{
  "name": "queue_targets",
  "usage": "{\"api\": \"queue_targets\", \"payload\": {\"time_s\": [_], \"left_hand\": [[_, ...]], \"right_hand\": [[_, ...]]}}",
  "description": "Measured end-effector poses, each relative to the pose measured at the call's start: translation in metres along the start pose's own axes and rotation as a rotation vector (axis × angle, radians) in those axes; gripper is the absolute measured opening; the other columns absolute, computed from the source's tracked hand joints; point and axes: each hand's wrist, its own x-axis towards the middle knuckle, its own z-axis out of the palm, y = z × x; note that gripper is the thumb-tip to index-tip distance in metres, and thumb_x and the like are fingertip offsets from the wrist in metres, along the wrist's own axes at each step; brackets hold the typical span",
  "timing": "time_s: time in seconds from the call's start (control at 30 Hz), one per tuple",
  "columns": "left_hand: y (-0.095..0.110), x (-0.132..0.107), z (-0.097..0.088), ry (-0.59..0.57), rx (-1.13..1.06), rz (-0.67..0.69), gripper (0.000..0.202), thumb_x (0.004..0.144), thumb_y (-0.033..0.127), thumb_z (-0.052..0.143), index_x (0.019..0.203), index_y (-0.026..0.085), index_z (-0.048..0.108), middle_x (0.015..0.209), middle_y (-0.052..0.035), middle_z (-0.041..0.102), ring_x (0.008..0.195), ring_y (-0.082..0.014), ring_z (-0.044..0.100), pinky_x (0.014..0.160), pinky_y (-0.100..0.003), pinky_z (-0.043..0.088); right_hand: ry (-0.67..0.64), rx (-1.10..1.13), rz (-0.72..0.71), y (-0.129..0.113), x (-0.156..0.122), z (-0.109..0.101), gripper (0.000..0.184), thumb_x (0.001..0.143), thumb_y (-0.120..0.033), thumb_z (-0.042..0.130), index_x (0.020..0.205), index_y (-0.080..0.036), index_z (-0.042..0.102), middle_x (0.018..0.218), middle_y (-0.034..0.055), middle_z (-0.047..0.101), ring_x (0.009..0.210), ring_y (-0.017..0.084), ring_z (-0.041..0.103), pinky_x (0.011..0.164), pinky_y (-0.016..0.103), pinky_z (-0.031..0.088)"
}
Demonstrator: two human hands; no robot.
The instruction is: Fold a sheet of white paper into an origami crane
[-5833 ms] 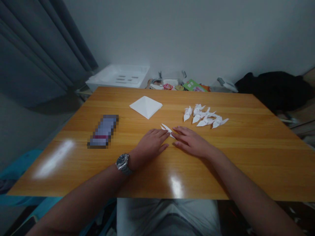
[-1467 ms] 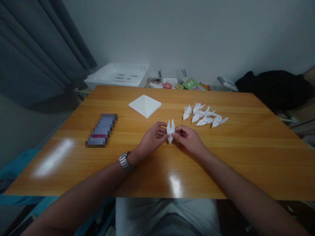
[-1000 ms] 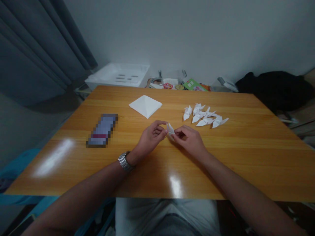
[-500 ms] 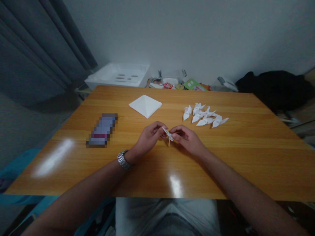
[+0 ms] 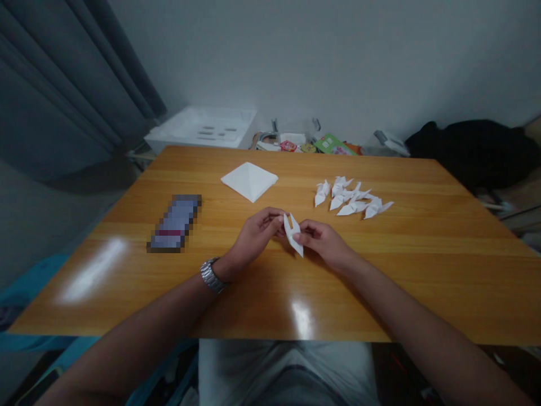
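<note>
A small folded white paper piece (image 5: 292, 233) is held just above the wooden table (image 5: 422, 265), between both hands. My left hand (image 5: 256, 235), with a metal watch on the wrist, pinches its left side with curled fingers. My right hand (image 5: 323, 242) pinches its right side. The paper is narrow and pointed, tilted so one tip points down toward me. Beyond my right hand lies a cluster of several finished white paper cranes (image 5: 350, 198). A stack of square white paper sheets (image 5: 249, 180) lies beyond my left hand.
A blurred-out dark flat object (image 5: 174, 223) lies on the table's left part. Behind the table's far edge are a white plastic tray (image 5: 202, 127), small colourful clutter (image 5: 313, 145) and a black bag or cloth (image 5: 469, 151). A grey curtain (image 5: 63, 84) hangs at the left.
Earlier both hands pressed the paper flat on the table. They then lifted it and have turned it between the fingers, so that its tip now points down toward me.
</note>
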Motion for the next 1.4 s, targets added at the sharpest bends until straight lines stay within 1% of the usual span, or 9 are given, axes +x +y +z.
{"api": "queue_targets", "payload": {"time_s": [0.17,0.3,0.43,0.6,0.7,0.87,1.0,1.2,1.4], "left_hand": [[-0.006,-0.001,0.002,0.032,-0.027,-0.035,0.033,0.091,0.046,0.068,0.101,0.015,0.064,0.088,-0.0063,0.072,0.077,-0.0150,0.070,0.070,-0.026,0.057],[-0.007,-0.003,0.005,0.031,0.016,-0.035,0.032,0.086,0.044,0.074,0.096,0.015,0.065,0.089,-0.0064,0.073,0.080,-0.0160,0.070,0.074,-0.027,0.058],[-0.006,-0.004,0.007,0.005,-0.006,-0.059,0.029,0.087,0.043,0.074,0.093,0.015,0.065,0.085,-0.0048,0.074,0.077,-0.0153,0.070,0.072,-0.026,0.058],[-0.007,-0.004,0.006,-0.011,-0.020,-0.059,0.031,0.086,0.044,0.074,0.094,0.015,0.068,0.089,-0.0056,0.075,0.079,-0.0158,0.071,0.074,-0.026,0.058],[-0.006,-0.004,0.006,-0.014,0.010,-0.055,0.031,0.087,0.045,0.074,0.094,0.015,0.069,0.091,-0.0065,0.076,0.081,-0.0168,0.072,0.076,-0.027,0.058],[-0.003,-0.005,0.009,-0.002,0.046,-0.044,0.029,0.087,0.042,0.074,0.094,0.014,0.069,0.091,-0.0069,0.076,0.082,-0.0169,0.072,0.078,-0.027,0.058],[-0.003,-0.004,0.010,0.034,0.041,-0.043,0.031,0.084,0.042,0.076,0.094,0.014,0.067,0.091,-0.0071,0.075,0.082,-0.0172,0.072,0.078,-0.028,0.058],[-0.004,-0.005,0.011,0.054,0.070,-0.046,0.028,0.084,0.041,0.075,0.090,0.015,0.067,0.089,-0.0067,0.075,0.081,-0.0169,0.071,0.074,-0.026,0.058],[0.000,-0.006,0.012,0.083,0.092,-0.017,0.028,0.085,0.042,0.075,0.090,0.015,0.068,0.091,-0.0071,0.076,0.083,-0.0174,0.072,0.078,-0.028,0.059]], "right_hand": [[0.142,-0.134,-0.060,0.002,0.002,0.001,0.033,0.080,-0.052,0.079,0.085,-0.021,0.066,0.077,-0.0010,0.064,0.070,0.016,0.057,0.067,0.029,0.046],[0.191,-0.226,-0.104,0.004,0.002,0.005,0.033,0.082,-0.053,0.077,0.083,-0.022,0.064,0.076,-0.0004,0.062,0.069,0.017,0.057,0.065,0.029,0.046],[0.181,-0.248,-0.130,0.003,0.000,0.008,0.032,0.085,-0.052,0.074,0.086,-0.021,0.064,0.079,0.0011,0.065,0.072,0.017,0.061,0.066,0.029,0.049],[0.111,-0.186,-0.129,0.001,-0.001,0.009,0.028,0.090,-0.048,0.070,0.098,-0.021,0.069,0.091,0.0038,0.074,0.083,0.019,0.068,0.077,0.031,0.054],[0.116,-0.202,-0.127,0.002,-0.002,0.008,0.025,0.090,-0.045,0.070,0.096,-0.021,0.069,0.088,0.0030,0.074,0.079,0.018,0.068,0.074,0.030,0.053],[0.215,-0.325,-0.146,0.000,-0.003,0.010,0.022,0.088,-0.041,0.071,0.081,-0.020,0.065,0.077,0.0010,0.070,0.068,0.016,0.063,0.063,0.027,0.049],[0.258,-0.428,-0.186,-0.004,-0.005,0.012,0.024,0.087,-0.039,0.072,0.075,-0.020,0.062,0.070,-0.0004,0.066,0.063,0.015,0.059,0.059,0.026,0.044],[0.259,-0.515,-0.227,-0.004,-0.006,0.014,0.020,0.088,-0.034,0.071,0.076,-0.020,0.064,0.072,-0.0002,0.066,0.064,0.015,0.059,0.060,0.026,0.044],[0.273,-0.728,-0.360,-0.008,-0.006,0.015,0.016,0.092,-0.030,0.068,0.080,-0.020,0.067,0.076,0.0019,0.068,0.070,0.016,0.061,0.066,0.028,0.044]]}}
